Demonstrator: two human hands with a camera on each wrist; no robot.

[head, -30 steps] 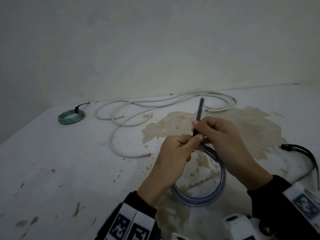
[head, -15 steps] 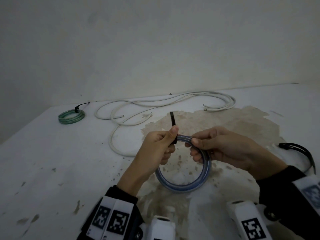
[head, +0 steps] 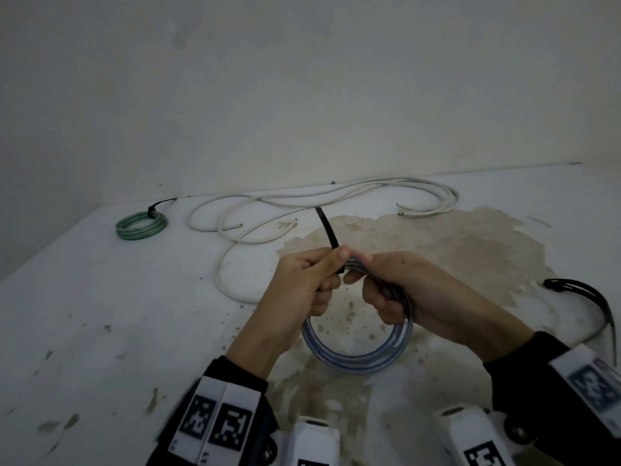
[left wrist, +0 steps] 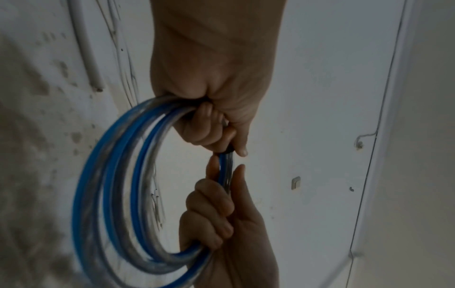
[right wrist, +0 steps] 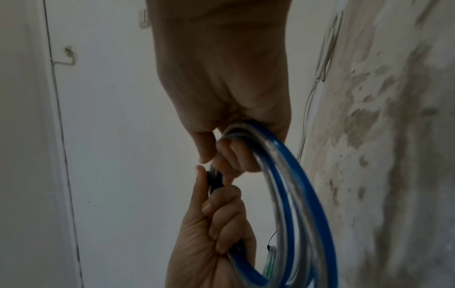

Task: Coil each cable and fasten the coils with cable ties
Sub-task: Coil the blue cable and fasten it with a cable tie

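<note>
Left hand (head: 302, 284) pinches the black cable tie (head: 327, 230) between thumb and curled fingers at the top of the blue coil (head: 363, 361), tie tail sticking up and away; right hand (head: 403, 287) has fingers wrapped round the coil's strands just beside the tie, thumb tip close to the left thumb. Coil hangs from both hands above the stained patch near the bench (head: 100, 331) front edge. Loose white cable (head: 302, 203) along the back edge, tied green coil (head: 141, 225) at the back-left corner, spare black ties (head: 584, 290) at the right edge.
</note>
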